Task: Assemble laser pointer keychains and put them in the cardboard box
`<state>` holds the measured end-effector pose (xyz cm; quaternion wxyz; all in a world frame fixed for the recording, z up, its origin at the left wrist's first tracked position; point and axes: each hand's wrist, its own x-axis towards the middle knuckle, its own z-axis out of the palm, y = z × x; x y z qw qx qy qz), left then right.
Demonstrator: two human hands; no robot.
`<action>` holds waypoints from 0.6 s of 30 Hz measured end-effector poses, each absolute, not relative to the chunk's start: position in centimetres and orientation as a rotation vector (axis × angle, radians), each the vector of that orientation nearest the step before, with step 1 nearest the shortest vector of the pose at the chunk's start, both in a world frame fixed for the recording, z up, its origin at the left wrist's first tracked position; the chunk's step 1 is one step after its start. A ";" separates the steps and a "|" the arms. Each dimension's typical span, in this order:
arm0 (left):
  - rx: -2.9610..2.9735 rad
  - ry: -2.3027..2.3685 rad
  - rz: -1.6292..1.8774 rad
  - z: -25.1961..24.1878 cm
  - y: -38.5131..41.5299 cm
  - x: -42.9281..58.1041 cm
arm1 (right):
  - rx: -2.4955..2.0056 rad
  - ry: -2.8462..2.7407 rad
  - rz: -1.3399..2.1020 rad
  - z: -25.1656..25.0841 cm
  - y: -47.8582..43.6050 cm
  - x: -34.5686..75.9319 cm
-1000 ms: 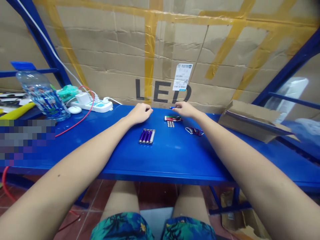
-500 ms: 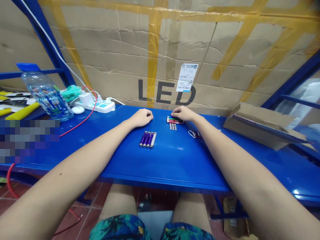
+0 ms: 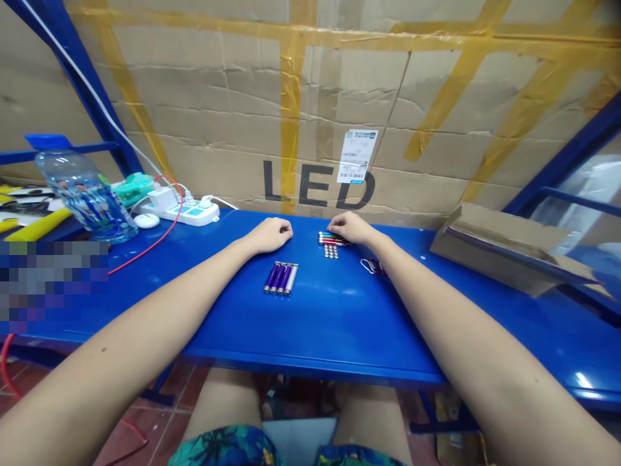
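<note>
My left hand (image 3: 270,233) rests on the blue table (image 3: 330,323) as a loose fist, nothing showing in it. Just in front of it lies a row of small purple and silver tubes (image 3: 281,278). My right hand (image 3: 350,228) sits curled over a bundle of red and green small torches (image 3: 330,239), fingertips touching them. A cluster of small silver batteries (image 3: 331,251) lies just below that bundle. A key ring with a red clip (image 3: 372,266) lies beside my right forearm.
A white power strip (image 3: 184,210) with plugs and a red cable (image 3: 145,241) lies at the back left, next to a water bottle (image 3: 87,197). An open cardboard box (image 3: 509,249) sits at right. A taped cardboard wall stands behind the table.
My right hand has come down from a small blue item at the table's back onto the torch bundle. The left hand has stayed where it was.
</note>
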<state>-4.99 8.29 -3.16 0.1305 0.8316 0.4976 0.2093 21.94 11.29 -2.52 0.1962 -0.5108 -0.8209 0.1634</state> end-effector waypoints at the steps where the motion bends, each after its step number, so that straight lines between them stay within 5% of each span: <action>1: 2.418 1.444 0.605 -3.2 8.3 -5.0 | -1.428 -2.295 0.465 -2.5 11.3 22.0; 18: 2.414 1.393 0.523 -2.4 8.1 -5.2 | -1.378 -2.274 0.501 -1.5 11.9 23.4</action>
